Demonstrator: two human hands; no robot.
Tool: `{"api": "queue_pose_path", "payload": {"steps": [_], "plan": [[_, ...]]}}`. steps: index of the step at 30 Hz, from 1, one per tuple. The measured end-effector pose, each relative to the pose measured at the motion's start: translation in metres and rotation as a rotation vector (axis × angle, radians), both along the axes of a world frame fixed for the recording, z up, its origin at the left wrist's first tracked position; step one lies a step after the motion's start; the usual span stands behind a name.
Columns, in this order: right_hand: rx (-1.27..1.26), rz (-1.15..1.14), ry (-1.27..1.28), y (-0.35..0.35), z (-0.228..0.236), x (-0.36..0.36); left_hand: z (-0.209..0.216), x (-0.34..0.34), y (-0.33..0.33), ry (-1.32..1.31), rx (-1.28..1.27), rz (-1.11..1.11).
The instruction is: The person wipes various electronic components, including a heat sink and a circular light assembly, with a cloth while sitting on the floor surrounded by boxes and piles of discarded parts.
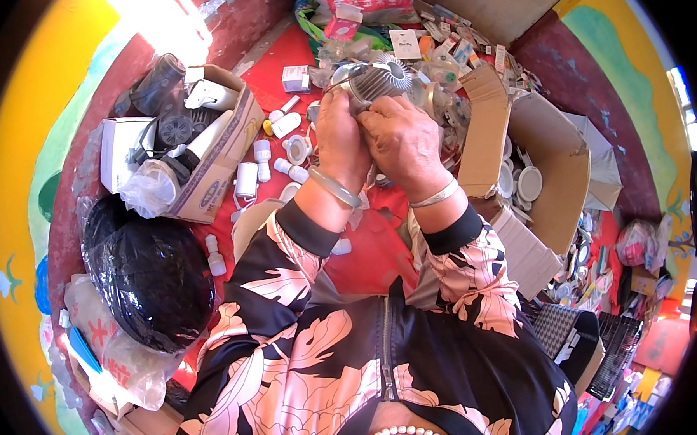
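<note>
Both my hands are raised together in front of my chest, over the red cloth. Between them is a silver light fitting point(384, 79) with a round finned metal heat sink and a short dark wire across it. My left hand point(340, 140) is closed around its left side. On its near side, my right hand point(404, 141) presses bent fingers against it, and the fingertips are partly hidden. Below and left of my left wrist lie a round white downlight point(297, 149) and several white bulb-like pieces, one of them a cylinder point(246, 180).
At left stands a cardboard box point(223, 165) of dark and white lamp parts, with a shiny black plastic bag point(145, 273) nearer me. An open cardboard box point(551, 142) of round white lights is on the right. Small boxes and bagged parts point(454, 53) pile up beyond my hands.
</note>
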State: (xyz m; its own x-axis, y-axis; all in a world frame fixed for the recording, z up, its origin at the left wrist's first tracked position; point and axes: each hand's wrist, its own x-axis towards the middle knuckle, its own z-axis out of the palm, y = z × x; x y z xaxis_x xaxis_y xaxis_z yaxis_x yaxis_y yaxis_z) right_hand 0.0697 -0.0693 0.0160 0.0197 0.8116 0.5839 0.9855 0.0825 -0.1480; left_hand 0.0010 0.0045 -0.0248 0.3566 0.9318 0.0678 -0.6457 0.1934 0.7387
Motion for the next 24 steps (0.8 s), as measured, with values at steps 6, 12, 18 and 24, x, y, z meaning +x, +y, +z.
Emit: {"api": "queue_pose_path", "payload": {"steps": [6, 12, 18, 24], "plan": [[-0.128, -0.169, 0.079, -0.011, -0.004, 0.019, 0.008, -0.017, 0.018, 0.932, 0.737, 0.358], [-0.021, -0.137, 0.613, -0.019, 0.009, 0.06, 0.017, -0.012, 0.031, -0.396, -0.411, -0.098], [-0.08, -0.038, 1.228, -0.032, 0.021, 0.088, 0.031, -0.013, 0.023, -0.293, -0.478, -0.174], [-0.057, 0.063, 1.34, -0.041, 0.028, 0.079, 0.023, -0.008, 0.024, -0.441, -0.312, -0.391]]}}
